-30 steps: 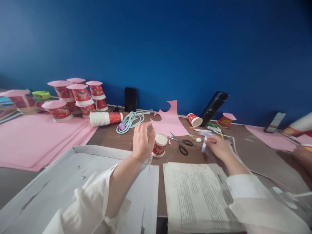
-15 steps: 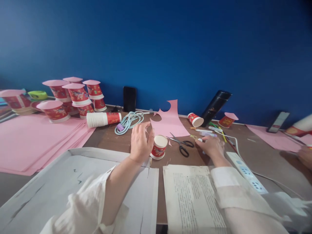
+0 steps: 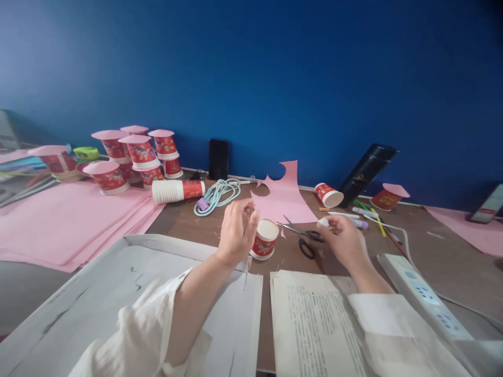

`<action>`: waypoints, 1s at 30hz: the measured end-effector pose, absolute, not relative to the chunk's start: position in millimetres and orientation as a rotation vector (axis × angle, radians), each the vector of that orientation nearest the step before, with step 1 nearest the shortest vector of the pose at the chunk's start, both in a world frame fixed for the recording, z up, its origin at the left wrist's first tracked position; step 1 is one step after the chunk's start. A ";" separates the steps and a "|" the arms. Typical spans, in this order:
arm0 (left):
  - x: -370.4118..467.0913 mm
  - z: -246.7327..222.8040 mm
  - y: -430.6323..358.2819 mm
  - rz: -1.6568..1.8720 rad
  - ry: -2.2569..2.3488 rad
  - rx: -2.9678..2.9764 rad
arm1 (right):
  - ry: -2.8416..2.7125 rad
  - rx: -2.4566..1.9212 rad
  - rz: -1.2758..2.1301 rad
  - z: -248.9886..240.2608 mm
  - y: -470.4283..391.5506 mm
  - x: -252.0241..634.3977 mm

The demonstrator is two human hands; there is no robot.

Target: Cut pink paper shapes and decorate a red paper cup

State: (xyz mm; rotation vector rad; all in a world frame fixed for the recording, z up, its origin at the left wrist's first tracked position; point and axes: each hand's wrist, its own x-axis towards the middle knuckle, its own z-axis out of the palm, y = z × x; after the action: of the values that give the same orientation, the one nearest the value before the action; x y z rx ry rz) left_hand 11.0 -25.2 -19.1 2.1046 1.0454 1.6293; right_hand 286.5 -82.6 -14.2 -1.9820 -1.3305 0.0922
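Observation:
My left hand (image 3: 238, 233) is raised beside an upturned red paper cup (image 3: 264, 243) with a pale base. Its fingers curve, with a gap between them and the thumb; I make out nothing held there. On the other side, my right hand (image 3: 346, 238) pinches a small white piece (image 3: 323, 222) between thumb and fingers, just past the scissors (image 3: 304, 236). The scissors lie partly open, their black handles toward me. Behind them is a pink paper sheet (image 3: 283, 199) with round bites cut out.
Red cups with pink paper tops (image 3: 139, 152) stand stacked at left, behind pink sheets (image 3: 78, 220). A cup stack (image 3: 167, 192), coiled cable (image 3: 220, 196), phone (image 3: 218, 158), tilted black flask (image 3: 367, 175), power strip (image 3: 426, 298), printed paper (image 3: 314, 324) and white tray (image 3: 149, 242) surround my hands.
My right hand has lifted the small white piece slightly off the pens. My left hand's fingers have curled more beside the cup. The whole view has shifted, moving things rightward.

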 end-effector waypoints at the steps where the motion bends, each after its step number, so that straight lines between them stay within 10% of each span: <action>1: 11.3 -19.0 -25.7 1.608 1.029 2.090 | -1.345 -1.954 0.143 -14.3 -83.6 280.4; 30: 6.7 -3.5 -26.1 0.752 0.931 2.042 | -1.259 -1.593 0.613 -8.8 -94.4 258.5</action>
State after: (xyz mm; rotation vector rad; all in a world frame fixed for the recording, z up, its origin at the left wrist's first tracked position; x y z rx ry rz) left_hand 6.7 -26.1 -3.5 2.0420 0.9310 0.7521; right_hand 258.5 -94.4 -8.8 -1.5929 -1.2585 0.6135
